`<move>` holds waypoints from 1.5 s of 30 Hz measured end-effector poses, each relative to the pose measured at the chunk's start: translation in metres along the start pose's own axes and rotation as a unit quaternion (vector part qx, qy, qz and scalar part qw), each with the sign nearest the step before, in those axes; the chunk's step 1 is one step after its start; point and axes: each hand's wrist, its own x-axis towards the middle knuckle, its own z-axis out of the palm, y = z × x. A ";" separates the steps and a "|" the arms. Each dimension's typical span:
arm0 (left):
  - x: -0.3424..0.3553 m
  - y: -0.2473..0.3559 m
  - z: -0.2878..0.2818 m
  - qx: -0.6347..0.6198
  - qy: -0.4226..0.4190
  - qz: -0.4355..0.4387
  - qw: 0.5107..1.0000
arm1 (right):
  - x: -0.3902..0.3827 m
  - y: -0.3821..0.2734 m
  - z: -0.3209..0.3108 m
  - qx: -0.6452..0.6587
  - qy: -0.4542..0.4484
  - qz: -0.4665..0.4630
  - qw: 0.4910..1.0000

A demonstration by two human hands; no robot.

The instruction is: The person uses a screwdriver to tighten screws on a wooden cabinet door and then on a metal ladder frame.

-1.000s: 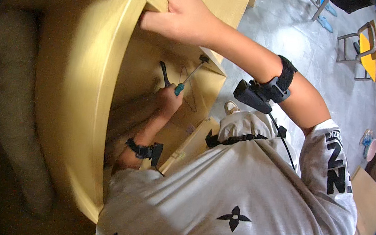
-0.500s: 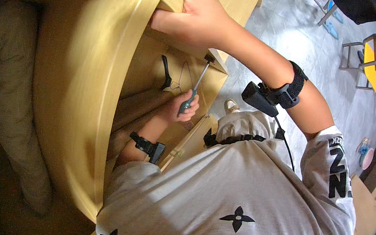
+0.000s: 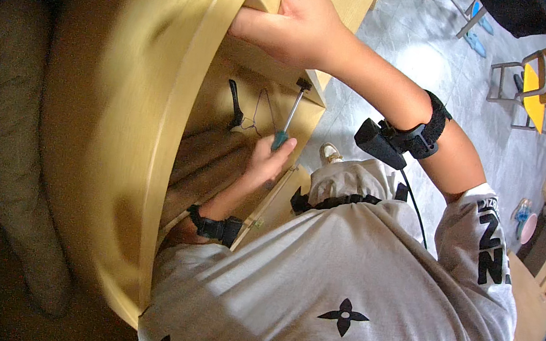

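Note:
My right hand (image 3: pixel 292 21) is closed over the edge of a pale wooden board (image 3: pixel 192 49) at the top of an open wooden cabinet. Lower down, inside the cabinet, my left hand (image 3: pixel 271 158) has its fingers around the teal handle of a screwdriver (image 3: pixel 281 138). The screwdriver's metal shaft runs up to a small black fitting (image 3: pixel 303 84) near the cabinet's inner corner. A black curved object (image 3: pixel 234 103), too indistinct to name, lies left of the screwdriver with a thin wire loop (image 3: pixel 261 100) beside it.
A long greyish padded roll (image 3: pixel 22 137) lies in shadow at far left. Beyond the cabinet, a grey floor (image 3: pixel 419 58) holds a yellow chair (image 3: pixel 534 101), blue shoes (image 3: pixel 476 42) and a pink basin (image 3: pixel 529 228). Wooden panels (image 3: pixel 531 301) line the lower right.
My left hand has moved right, away from the black object, with the screwdriver in it. My right hand and the board it grips have shifted slightly up and right.

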 end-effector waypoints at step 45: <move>0.007 -0.022 -0.009 -0.089 -0.023 0.005 0.996 | 0.001 0.007 0.011 -0.012 0.043 -0.075 0.996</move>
